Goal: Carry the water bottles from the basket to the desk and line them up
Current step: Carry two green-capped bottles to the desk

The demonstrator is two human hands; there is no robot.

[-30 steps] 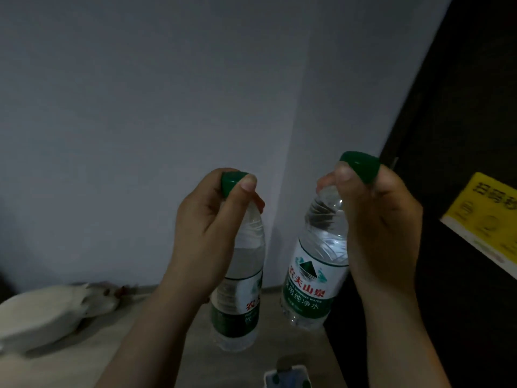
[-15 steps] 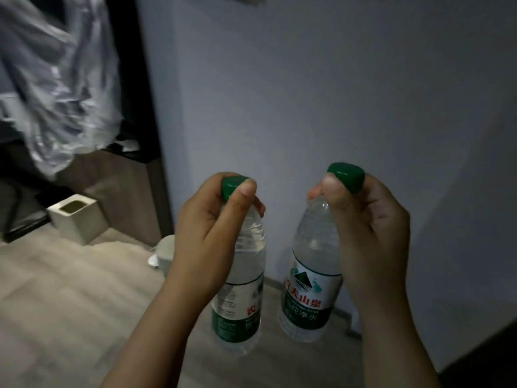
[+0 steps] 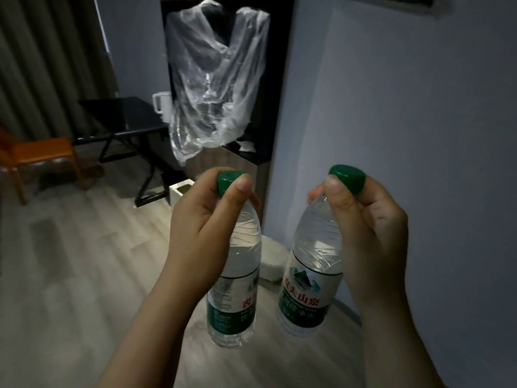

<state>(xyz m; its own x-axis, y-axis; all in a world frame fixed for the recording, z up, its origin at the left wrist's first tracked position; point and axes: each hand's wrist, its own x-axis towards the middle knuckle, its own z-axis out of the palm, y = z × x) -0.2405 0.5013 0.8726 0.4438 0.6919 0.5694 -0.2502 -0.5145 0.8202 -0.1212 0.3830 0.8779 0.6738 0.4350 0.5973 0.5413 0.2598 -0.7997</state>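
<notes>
Gripped a bottle [image 3: 235, 298] by its capped neck in the left hand [image 3: 201, 233], a second bottle [image 3: 310, 275] likewise in the right hand [image 3: 372, 231], both hanging above pale plank floor [image 3: 70, 275]. Faced grey wall [image 3: 405, 107], black table [image 3: 126, 119], orange chair [image 3: 39, 155].

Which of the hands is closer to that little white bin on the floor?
Left. The left hand, holding a water bottle, appears just right of the white bin; the right hand, holding the other bottle, is farther right.
</notes>
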